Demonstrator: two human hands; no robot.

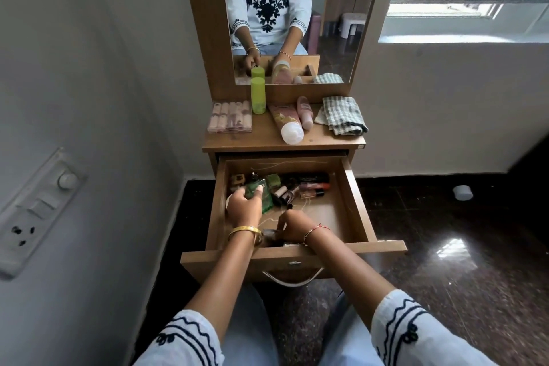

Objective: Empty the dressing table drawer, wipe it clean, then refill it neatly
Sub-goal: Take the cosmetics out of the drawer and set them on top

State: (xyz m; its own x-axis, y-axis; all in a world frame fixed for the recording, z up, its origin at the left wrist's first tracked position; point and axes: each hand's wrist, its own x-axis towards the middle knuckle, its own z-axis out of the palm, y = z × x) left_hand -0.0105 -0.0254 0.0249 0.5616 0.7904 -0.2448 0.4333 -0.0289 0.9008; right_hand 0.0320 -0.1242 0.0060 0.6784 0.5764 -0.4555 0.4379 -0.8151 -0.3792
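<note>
both hands (245,205) in drawer (353,199), left fingers (258,189) on green bottle (266,197)

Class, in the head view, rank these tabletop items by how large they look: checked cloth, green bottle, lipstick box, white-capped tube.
1. Checked cloth.
2. Lipstick box and white-capped tube: too alike to rank.
3. Green bottle.

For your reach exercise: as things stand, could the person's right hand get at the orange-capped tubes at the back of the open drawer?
Probably yes. The right hand is already inside the drawer, and the bare drawer floor between it and the orange-capped tubes leaves the way free.
</note>
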